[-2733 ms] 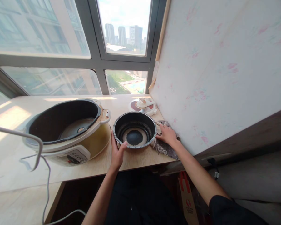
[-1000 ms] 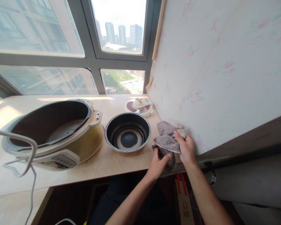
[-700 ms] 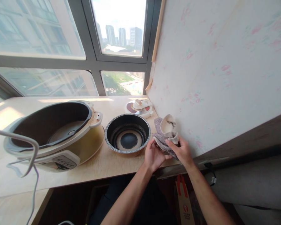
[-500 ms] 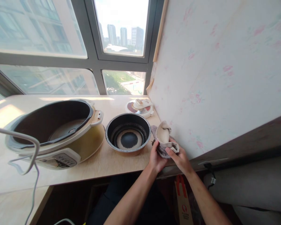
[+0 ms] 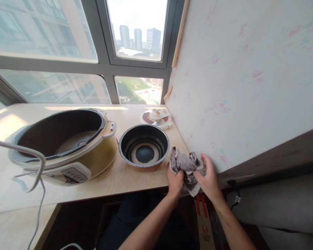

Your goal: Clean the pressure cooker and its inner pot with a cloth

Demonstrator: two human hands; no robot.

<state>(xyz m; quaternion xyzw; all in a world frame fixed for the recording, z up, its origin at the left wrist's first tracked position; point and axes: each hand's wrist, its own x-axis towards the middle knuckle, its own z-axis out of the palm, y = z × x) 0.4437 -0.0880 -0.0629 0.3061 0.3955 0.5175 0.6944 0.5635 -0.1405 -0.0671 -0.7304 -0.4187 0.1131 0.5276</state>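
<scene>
A crumpled grey-brown cloth [image 5: 186, 163] with pale edges is held at the right front of the wooden counter. My left hand [image 5: 175, 180] is closed on the cloth's left side, its thumb pressing into the folds. On the other side, my right hand [image 5: 207, 175] pinches the cloth between thumb and fingers, close to the wall. One corner of the cloth hangs below the counter's edge. Just left of the hands sits a round black pot [image 5: 144, 147], its inner bottom marked with a pale ring.
A large open cooker [image 5: 101, 156] stands at the left, with a grey cord [image 5: 38, 173] in front. Behind the pot lies a white-rimmed lid [image 5: 156, 118]. A papered wall [image 5: 245, 86] bounds the right side. Below the counter is a paper bag [image 5: 203, 222] with red handles.
The cloth has been turned and bunched, so its grey-brown side now shows where the pale side did. Both hands have shifted their grip, and a corner now hangs down.
</scene>
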